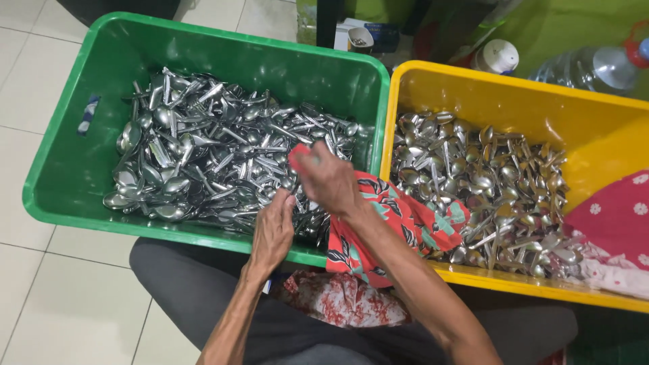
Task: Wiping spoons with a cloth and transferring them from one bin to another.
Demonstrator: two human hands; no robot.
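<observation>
A green plastic tub (81,169) holds a heap of steel spoons (216,149). My left hand (272,233) rests on the spoons near the tub's front edge, fingers bent among them. My right hand (328,179) is closed around a red patterned cloth (399,223) over the right side of the same heap; whether a spoon sits inside the cloth I cannot tell. The cloth trails across the rim into the yellow tub (487,84), which holds more spoons (487,182).
A red cloth with white flowers (618,216) lies at the yellow tub's right end. A second red-and-white cloth (345,301) lies on my lap. A plastic water bottle (595,67) and a white-capped container (497,55) stand behind. Pale floor tiles (40,88) lie to the left.
</observation>
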